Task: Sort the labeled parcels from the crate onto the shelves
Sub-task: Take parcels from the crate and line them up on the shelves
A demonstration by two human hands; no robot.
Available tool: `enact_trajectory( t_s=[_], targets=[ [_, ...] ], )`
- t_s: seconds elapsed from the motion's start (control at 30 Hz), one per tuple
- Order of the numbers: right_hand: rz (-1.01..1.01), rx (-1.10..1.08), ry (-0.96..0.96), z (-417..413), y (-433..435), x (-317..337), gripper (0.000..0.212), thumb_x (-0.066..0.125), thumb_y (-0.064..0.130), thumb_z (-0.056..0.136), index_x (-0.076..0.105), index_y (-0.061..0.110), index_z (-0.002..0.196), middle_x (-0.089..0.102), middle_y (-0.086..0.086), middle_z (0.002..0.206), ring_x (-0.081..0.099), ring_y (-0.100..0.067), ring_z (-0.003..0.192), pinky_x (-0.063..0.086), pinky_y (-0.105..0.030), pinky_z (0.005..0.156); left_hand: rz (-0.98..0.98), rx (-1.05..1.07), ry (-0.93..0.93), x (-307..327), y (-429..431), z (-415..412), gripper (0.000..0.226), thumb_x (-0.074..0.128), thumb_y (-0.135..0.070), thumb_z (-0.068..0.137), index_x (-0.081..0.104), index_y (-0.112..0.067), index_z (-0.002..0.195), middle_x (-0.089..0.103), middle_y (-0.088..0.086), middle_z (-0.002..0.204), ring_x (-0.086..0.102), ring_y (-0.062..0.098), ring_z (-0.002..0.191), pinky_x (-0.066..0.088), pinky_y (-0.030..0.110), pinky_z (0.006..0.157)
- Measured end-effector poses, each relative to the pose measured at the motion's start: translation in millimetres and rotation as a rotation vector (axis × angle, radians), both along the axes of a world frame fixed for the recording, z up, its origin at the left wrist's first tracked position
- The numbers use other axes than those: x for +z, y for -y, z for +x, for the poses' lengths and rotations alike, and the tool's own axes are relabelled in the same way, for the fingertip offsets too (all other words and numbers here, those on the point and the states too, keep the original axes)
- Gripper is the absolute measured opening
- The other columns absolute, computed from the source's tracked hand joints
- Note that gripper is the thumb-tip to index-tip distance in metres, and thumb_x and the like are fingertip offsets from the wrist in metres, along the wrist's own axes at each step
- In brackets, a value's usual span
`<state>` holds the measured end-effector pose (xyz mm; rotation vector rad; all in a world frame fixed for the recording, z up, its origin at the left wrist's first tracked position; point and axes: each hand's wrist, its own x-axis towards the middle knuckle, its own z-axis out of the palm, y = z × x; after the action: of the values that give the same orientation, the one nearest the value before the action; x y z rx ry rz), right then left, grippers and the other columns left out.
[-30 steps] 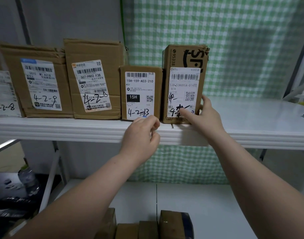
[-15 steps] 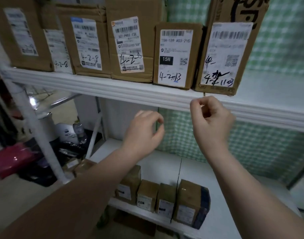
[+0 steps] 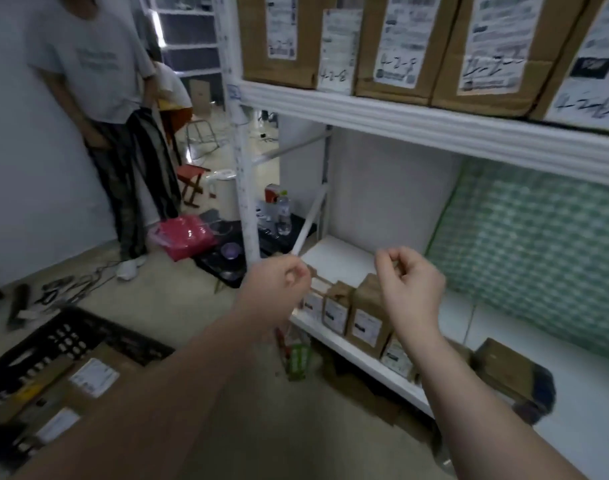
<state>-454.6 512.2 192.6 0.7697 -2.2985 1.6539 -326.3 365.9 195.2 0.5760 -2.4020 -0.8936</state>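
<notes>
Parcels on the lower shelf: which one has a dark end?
The rightmost parcel in the row: its right end is dark, while the other parcels show only brown cardboard and white labels.

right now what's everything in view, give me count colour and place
shelving: one unit, white, right side
upper parcels: five, brown, white labels, upper level
lower parcels: at least five, brown, lower level
crate: one, black, floor lower left
crate parcels: at least two, brown, inside it
checked cloth: one, green and white, behind lower level
bag: one, pink, floor beside shelf post
bystander: one, grey t-shirt, standing left
hands: left hand and right hand, bare, fingers curled, holding nothing, centre
</notes>
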Motion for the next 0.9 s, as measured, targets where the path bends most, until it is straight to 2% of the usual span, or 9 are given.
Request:
enact_trajectory(
  t_s=[0.07,0.17,0.27,0.33,0.43,0.6,0.73,0.83,0.9],
  targets=[
    [0.045,0.091,0.078,42.3,38.4,-21.5,0.033,0.06,0.024,0.089,0.053,0.023,0.057,0.04,0.006,0.045,0.041,-0.006,0.048,0.032,-0.022,0.051,-0.029,0.115,0.081,-14.7,35.8,54.1,0.014,0.063,-0.017,0.088,0.064,-0.015,0.074,0.045,-0.011,0.055,0.045,0.005,0.055,0.029,0.015,0.053],
    [0.131,0.262,0.151,106.7,94.0,-55.0,0.03,0.061,0.025,0.089,0.058,0.017,0.061,0.047,0.006,0.049,0.046,-0.005,0.051,0.033,-0.022,0.052,-0.014,0.297,0.175,-38.0,84.3,138.4,0.008,0.064,-0.019,0.086,0.068,-0.017,0.079,0.048,-0.012,0.059,0.047,0.013,0.063,0.028,0.022,0.058],
    [0.258,0.42,0.22,165.8,144.5,-82.5,0.027,0.061,0.026,0.088,0.057,0.021,0.062,0.055,0.004,0.055,0.051,-0.01,0.056,0.033,-0.022,0.052,0.084,0.383,0.256,-59.4,120.8,218.7,0.009,0.06,-0.023,0.089,0.065,-0.026,0.082,0.058,-0.009,0.068,0.053,0.008,0.063,0.035,0.019,0.053],
    [0.34,0.516,0.255,200.7,173.7,-95.1,0.027,0.063,0.026,0.088,0.056,0.026,0.062,0.053,0.008,0.056,0.05,-0.01,0.058,0.034,-0.023,0.052,0.149,0.459,0.283,-72.0,139.8,267.2,0.011,0.06,-0.024,0.09,0.062,-0.03,0.08,0.057,-0.011,0.066,0.051,0.003,0.061,0.034,0.014,0.049],
    [0.453,0.665,0.236,242.2,210.5,-108.8,0.025,0.064,0.023,0.089,0.058,0.032,0.067,0.053,0.012,0.06,0.051,-0.009,0.06,0.034,-0.016,0.049,0.227,0.578,0.324,-88.5,163.2,325.0,0.008,0.061,-0.025,0.088,0.064,-0.029,0.082,0.052,-0.013,0.063,0.05,0.004,0.06,0.035,0.018,0.05],
    [0.611,0.813,0.195,279.5,262.4,-139.9,0.012,0.065,0.027,0.089,0.063,0.032,0.078,0.055,0.018,0.066,0.049,0.003,0.063,0.036,-0.006,0.052,0.355,0.726,0.352,-119.9,190.3,384.9,0.006,0.061,-0.024,0.088,0.064,-0.028,0.086,0.058,-0.01,0.075,0.052,0.0,0.066,0.032,0.012,0.049],
    [0.713,0.877,0.283,288.4,306.5,-175.2,0.01,0.067,0.029,0.086,0.065,0.033,0.077,0.059,0.021,0.074,0.052,0.007,0.069,0.035,-0.006,0.051,0.454,0.774,0.4,-143.7,206.9,407.2,0.011,0.061,-0.023,0.089,0.067,-0.022,0.098,0.061,-0.004,0.088,0.056,0.011,0.082,0.034,0.019,0.059],
    [0.805,0.919,0.298,287.9,344.8,-206.2,0.011,0.068,0.031,0.086,0.062,0.035,0.078,0.057,0.022,0.075,0.052,0.006,0.071,0.034,-0.008,0.052,0.563,0.806,0.384,-161.3,228.4,414.3,0.008,0.062,-0.02,0.088,0.066,-0.021,0.094,0.061,-0.003,0.085,0.056,0.011,0.078,0.036,0.016,0.059],
    [0.891,0.95,0.333,283.6,370.0,-229.8,0.005,0.066,0.032,0.088,0.062,0.031,0.086,0.057,0.019,0.078,0.052,0.005,0.073,0.032,-0.009,0.053,0.664,0.843,0.382,-175.6,246.1,414.7,0.008,0.063,-0.02,0.088,0.065,-0.021,0.095,0.062,0.0,0.086,0.057,0.014,0.078,0.04,0.019,0.061]
  ],
)
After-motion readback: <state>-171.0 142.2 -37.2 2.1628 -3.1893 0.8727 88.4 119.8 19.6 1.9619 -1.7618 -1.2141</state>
